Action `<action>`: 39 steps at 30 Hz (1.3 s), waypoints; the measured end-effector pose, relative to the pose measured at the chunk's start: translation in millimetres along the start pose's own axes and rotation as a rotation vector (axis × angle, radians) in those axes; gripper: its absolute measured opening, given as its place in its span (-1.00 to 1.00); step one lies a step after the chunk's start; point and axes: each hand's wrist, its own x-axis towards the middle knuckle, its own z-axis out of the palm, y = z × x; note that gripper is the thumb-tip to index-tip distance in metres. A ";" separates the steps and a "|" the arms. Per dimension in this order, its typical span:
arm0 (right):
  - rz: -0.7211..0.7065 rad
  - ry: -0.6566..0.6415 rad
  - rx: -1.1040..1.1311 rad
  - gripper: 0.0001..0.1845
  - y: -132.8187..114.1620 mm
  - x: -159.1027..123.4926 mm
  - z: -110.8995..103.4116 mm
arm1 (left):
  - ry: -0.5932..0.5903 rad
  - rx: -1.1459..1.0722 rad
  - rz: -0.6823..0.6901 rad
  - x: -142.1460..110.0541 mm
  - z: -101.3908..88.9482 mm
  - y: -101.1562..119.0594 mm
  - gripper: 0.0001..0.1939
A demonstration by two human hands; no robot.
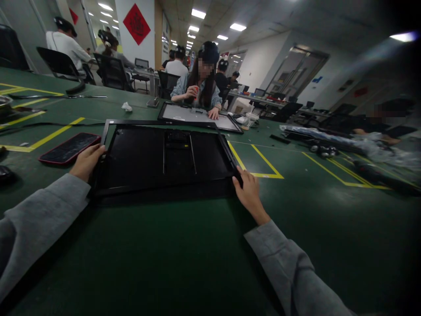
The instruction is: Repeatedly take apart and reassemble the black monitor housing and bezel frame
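Note:
A black monitor back cover point(141, 153) is held between my two hands, tilted up a little above the green table. A thin black bezel frame point(158, 123) lies along its edges, standing slightly off them at the top and right. My left hand point(88, 161) is closed on the left edge, and its fingertips are partly hidden behind it. At the lower right corner, my right hand point(248, 191) grips the edge with the thumb in front. Two upright metal strips point(163, 153) show in the middle of the cover's inside.
A red-edged phone point(69, 148) lies by my left hand. Across the green table point(197, 259), a co-worker point(194, 87) holds something red over a grey panel point(184, 113). Crumpled tissue point(126, 106) lies at the back; clear plastic wrap point(378, 148) is at right. Yellow tape marks the tabletop.

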 end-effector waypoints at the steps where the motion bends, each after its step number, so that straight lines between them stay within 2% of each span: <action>1: -0.016 -0.017 0.030 -0.41 1.1 0.2 1.4 | -0.015 -0.027 -0.024 -2.4 -1.6 -5.1 -0.48; 3: -0.061 -0.071 0.098 -0.40 -0.7 1.3 2.2 | -0.039 -0.073 -0.075 -9.4 -5.8 -14.3 -0.43; 5: -0.090 -0.129 0.161 -0.39 -5.5 2.9 0.6 | -0.043 -0.041 -0.046 -15.5 -9.5 -21.3 -0.31; 8: -0.060 -0.127 0.287 -0.39 -11.4 5.4 -4.1 | 0.000 0.024 -0.051 -19.0 -11.8 -23.0 -0.22; 11: 0.085 -0.046 0.485 -0.42 -11.4 6.9 -8.4 | 0.019 0.050 -0.033 -19.7 -9.9 -9.1 -0.19; 15: 0.265 0.105 0.753 -0.52 -8.5 6.4 -12.2 | 0.028 -0.082 0.019 -24.3 -1.8 23.0 -0.20; 18: 0.310 0.209 0.840 -0.62 -9.4 5.4 -15.0 | 0.031 -0.136 -0.060 -25.4 5.9 38.5 -0.20; 20: 0.308 0.238 0.837 -0.66 -11.4 4.8 -16.6 | 0.022 -0.169 -0.143 -23.8 10.4 41.9 -0.20; 24: 0.309 0.191 0.768 -0.70 -14.3 4.3 -15.9 | -0.023 -0.192 -0.245 -22.0 16.9 41.1 -0.27; 30: 0.325 0.233 0.627 -0.71 -4.2 6.2 -8.4 | -0.121 0.003 -0.294 -22.5 17.1 41.0 -0.30; 34: 0.341 0.247 0.524 -0.62 8.4 5.7 -2.3 | -0.200 0.132 -0.382 -17.3 -2.4 42.8 -0.25; 37: 0.300 0.144 0.527 -0.53 17.4 3.8 6.3 | -0.432 0.354 -0.482 -16.5 -23.3 39.6 -0.17; 39: 0.261 0.088 0.533 -0.50 22.3 3.1 12.6 | -0.500 0.443 -0.453 -18.2 -31.0 35.3 -0.20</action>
